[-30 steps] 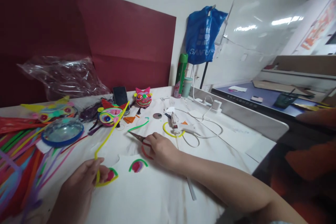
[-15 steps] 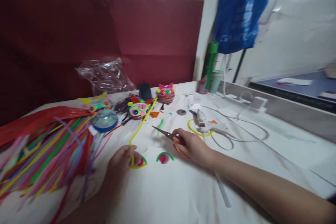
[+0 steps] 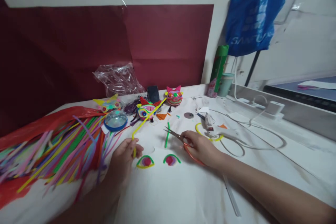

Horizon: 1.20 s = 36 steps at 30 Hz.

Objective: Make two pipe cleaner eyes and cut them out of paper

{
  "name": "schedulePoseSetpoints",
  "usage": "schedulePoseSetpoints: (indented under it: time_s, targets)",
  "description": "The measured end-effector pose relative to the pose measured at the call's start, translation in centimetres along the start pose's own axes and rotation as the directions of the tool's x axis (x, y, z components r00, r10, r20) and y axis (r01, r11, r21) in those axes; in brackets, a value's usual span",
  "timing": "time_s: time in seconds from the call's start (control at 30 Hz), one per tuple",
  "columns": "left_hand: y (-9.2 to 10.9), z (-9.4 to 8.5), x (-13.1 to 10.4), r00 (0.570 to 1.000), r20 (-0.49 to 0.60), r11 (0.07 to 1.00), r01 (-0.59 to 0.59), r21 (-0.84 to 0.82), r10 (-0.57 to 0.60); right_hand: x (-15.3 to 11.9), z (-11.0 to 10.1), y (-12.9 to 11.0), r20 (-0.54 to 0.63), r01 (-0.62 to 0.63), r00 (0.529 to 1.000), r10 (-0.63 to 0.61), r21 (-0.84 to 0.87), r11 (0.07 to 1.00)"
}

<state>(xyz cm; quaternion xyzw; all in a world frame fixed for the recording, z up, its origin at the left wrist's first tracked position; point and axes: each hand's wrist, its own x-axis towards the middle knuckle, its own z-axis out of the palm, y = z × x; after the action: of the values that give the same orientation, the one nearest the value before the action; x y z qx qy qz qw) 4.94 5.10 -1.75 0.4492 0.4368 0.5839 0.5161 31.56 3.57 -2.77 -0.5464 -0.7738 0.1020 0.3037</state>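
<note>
A white, veined desk [image 3: 267, 161] bears a broad, flat white sheet [image 3: 157, 196] between the person's forearms. Against the wall beyond the sheet stands a wide maroon panel [image 3: 168, 35]; a blue plastic carrier bag [image 3: 252, 21] hangs beyond the sheet to the right. A sprawling bundle of thin, many-coloured fuzzy strips [image 3: 76, 147] lies left of the sheet.

At the sheet's upper right, the right hand [image 3: 201, 147] is curled round the orange handles of slim metal scissors [image 3: 173, 133], the blades slightly parted. At the sheet's upper left, the left hand [image 3: 126, 154] pinches a long, bent, fuzzy yellow strip [image 3: 141, 125] between thumb and fingers, its far end slanting away from the sheet.

A white glue gun [image 3: 228, 133] lies beyond the sheet to the right. A small, round pink animal head with pointed ears [image 3: 174, 97] sits farther beyond the sheet. A short, straight green strip [image 3: 166, 141] lies near the sheet's far edge, crossed by the blades; whether they touch it, I cannot tell. Smallest are two red-and-purple eye shapes side by side on the sheet: the left one [image 3: 147, 161] edged green above and yellow below, the right one [image 3: 170, 161] edged green above.
</note>
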Motion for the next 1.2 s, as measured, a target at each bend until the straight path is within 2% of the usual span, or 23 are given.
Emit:
schedulePoseSetpoints:
  time_s: [0.13,0.2,0.27,0.37,0.47,0.5,0.57,0.67,0.8,0.9,0.97,1.07,1.13,1.2]
  targets:
    - [3.3,-1.2,1.7,0.987,-0.116,0.991,-0.116,-0.073,0.107,0.3,-0.2,1.2,-0.056,-0.077,0.995,0.084,0.122,0.99]
    - [4.7,-1.6,2.0,0.993,-0.095,0.995,-0.073,-0.066,0.067,0.5,-0.2,1.5,-0.079,-0.099,0.989,0.123,0.26,0.96]
    - [5.3,-1.4,1.8,0.999,-0.035,0.999,0.002,-0.046,-0.004,0.6,-0.3,1.0,-0.072,-0.104,0.986,0.152,0.451,0.887]
    - [4.6,0.1,0.1,0.987,0.121,0.995,0.103,-0.012,-0.101,0.1,-0.6,-1.0,0.009,-0.11,0.987,0.158,0.755,0.646]
    - [2.8,2.7,-2.4,0.925,0.317,0.977,0.183,0.112,-0.21,-0.4,-0.7,-3.3,0.045,-0.081,0.993,0.11,0.935,0.345]
    - [2.2,3.6,-3.3,0.899,0.363,0.966,0.189,0.178,-0.243,-0.5,-0.6,-3.8,0.037,-0.068,0.993,0.116,0.958,0.277]
    - [1.3,5.2,-4.8,0.858,0.417,0.939,0.19,0.286,-0.301,-0.5,-0.5,-4.1,0.008,-0.045,0.986,0.165,0.974,0.221]
    - [0.9,6.7,-5.9,0.834,0.428,0.917,0.208,0.34,-0.348,-0.5,-0.5,-3.7,-0.058,-0.012,0.967,0.25,0.963,0.269]
    - [1.4,7.1,-5.7,0.858,0.409,0.945,0.229,0.233,-0.309,-0.6,-0.6,-3.1,-0.089,-0.004,0.972,0.219,0.92,0.392]
    - [1.5,6.9,-5.4,0.879,0.393,0.927,0.126,0.354,-0.269,-1.0,-0.5,-3.3,-0.107,0.01,0.977,0.186,0.89,0.456]
    - [1.5,6.7,-5.6,0.887,0.405,0.845,-0.035,0.533,-0.219,-1.5,-0.3,-3.6,-0.143,0.041,0.977,0.156,0.849,0.527]
    - [1.4,5.9,-5.5,0.893,0.441,0.655,-0.282,0.701,-0.087,-2.2,0.2,-3.9,-0.188,0.093,0.979,0.077,0.752,0.652]
    - [1.6,4.4,-4.7,0.928,0.373,0.559,-0.319,0.766,0.018,-2.2,0.3,-3.3,-0.19,0.105,0.981,0.044,0.705,0.701]
    - [2.4,2.0,-3.2,0.968,0.198,0.502,-0.249,0.828,0.154,-1.3,-0.1,-1.7,-0.199,0.106,0.979,0.039,0.665,0.739]
